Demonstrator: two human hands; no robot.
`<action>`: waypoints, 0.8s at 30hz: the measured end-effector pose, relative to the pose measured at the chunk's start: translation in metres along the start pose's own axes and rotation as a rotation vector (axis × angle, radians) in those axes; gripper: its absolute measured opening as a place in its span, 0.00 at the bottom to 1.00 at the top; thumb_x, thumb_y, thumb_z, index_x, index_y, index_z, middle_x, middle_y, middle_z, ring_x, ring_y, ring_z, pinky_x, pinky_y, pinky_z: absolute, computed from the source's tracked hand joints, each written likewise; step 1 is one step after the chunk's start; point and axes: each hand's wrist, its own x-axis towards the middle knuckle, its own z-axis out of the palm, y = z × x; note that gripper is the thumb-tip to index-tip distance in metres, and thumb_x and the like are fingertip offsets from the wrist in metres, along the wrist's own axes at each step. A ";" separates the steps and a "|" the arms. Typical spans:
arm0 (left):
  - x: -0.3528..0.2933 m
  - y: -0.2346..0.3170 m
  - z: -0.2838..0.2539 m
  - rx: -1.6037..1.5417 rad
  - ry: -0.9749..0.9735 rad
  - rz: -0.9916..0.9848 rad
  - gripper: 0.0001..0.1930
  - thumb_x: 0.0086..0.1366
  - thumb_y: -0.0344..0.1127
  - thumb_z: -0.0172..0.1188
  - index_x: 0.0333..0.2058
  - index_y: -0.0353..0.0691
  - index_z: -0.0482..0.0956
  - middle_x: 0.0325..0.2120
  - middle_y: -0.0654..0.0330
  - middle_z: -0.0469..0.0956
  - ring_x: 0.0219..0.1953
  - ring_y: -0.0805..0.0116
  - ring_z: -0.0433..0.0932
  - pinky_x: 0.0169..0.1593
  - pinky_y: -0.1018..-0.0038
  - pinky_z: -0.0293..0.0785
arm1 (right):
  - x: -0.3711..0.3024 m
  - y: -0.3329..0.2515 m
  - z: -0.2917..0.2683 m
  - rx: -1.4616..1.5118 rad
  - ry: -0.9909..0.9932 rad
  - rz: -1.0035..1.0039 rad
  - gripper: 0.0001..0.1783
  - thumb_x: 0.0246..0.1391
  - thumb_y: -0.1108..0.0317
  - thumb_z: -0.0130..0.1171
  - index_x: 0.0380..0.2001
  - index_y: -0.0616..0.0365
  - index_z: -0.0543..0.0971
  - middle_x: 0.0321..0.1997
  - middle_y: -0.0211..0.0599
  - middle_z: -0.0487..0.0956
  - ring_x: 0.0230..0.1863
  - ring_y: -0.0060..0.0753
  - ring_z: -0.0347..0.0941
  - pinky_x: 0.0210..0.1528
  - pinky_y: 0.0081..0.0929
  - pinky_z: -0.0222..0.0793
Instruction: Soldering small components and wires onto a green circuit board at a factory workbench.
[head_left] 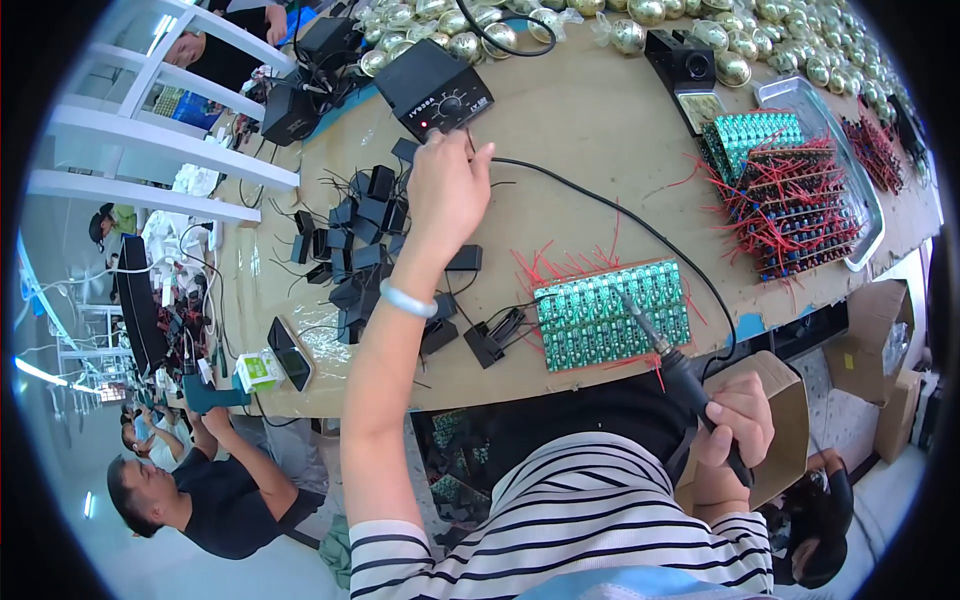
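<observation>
My left hand reaches to the front of a black soldering station with a dial and a lit red lamp. Its fingers are bent together at the lower edge of the front panel, and what they pinch is hidden. In my right hand is a soldering iron, held by its black handle. The metal tip points up and left over a green circuit board panel with red wires along its far edge. Left of that panel lies a small black part with a thin lead.
Black wired boxes are heaped left of my forearm. Panels with red wires lie by a metal tray at right. A solder-fume-like black device and wrapped gold domes stand behind. A phone lies at left; co-workers sit beyond.
</observation>
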 end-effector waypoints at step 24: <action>-0.109 0.056 -0.013 -0.339 -0.226 0.377 0.09 0.58 0.21 0.64 0.38 0.35 0.82 0.32 0.56 0.74 0.35 0.56 0.77 0.40 0.63 0.75 | 0.000 0.020 0.022 0.066 -0.176 0.077 0.04 0.53 0.77 0.59 0.33 0.64 0.80 0.28 0.38 0.79 0.24 0.36 0.73 0.29 0.32 0.71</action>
